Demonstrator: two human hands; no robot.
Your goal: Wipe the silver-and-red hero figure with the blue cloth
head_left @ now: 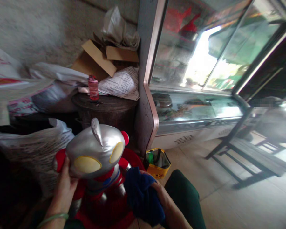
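The left hand (63,186), with a pale green bangle (52,218) on its wrist, is curled around the side of a plush toy figure (97,159), fingers wrapped against the back of its head just below a red ear. The right hand (158,190) is closed on a bunched dark blue cloth (143,198), which presses against the toy's right side. The two hands sit apart, with the toy between them. The toy stands upright and leans slightly: it has a large shiny silver head with a pointed crest on top, two big yellow oval eyes, and a red and silver body with a blue patch on the chest. Beneath it lies something red and rounded, partly hidden. Just beyond the right hand, a small yellow bag (157,163) stands open on the pale tiled floor (228,203). Beyond the toy is a dark round stand (107,109) with a pink bottle (93,88) on it, and past that, torn cardboard (102,60) and sacks heaped against a rough wall. To the left of the left hand sits a white woven sack (35,146). Far to the right of the right hand stands a glass display freezer (195,95), with a dark metal frame (240,159) near it.
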